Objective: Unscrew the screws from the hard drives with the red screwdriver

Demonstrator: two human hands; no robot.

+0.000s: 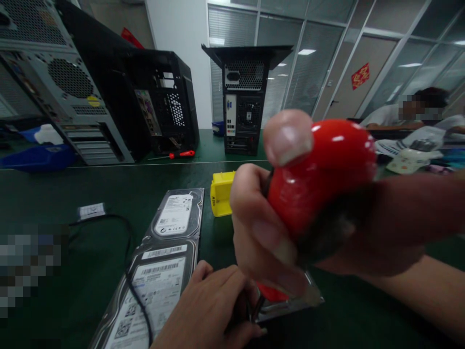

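Here, the red-handled screwdriver (pixel 327 160) slants down over a metal-edged part (pixel 310 300), the right hand (pixel 381 232) wrapped around its handle. The left hand (pixel 214 305) curls by the shaft, its hold unclear; an off-axis push could slip the hidden tip into those fingers.

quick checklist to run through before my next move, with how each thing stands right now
1. Right hand gripping the red-handled tool: ok, fingers and thumb wrap the handle.
2. Tool's tip seated: cannot tell, the hands hide it.
3. Left hand steadying the metal-edged piece: cannot tell, its fingertips are mostly hidden.
4. Nearer hard drive free of the black cable: not ok, the cable crosses it.
5. Second red-handled tool clear of the hands: ok, it lies by the black computer case behind.
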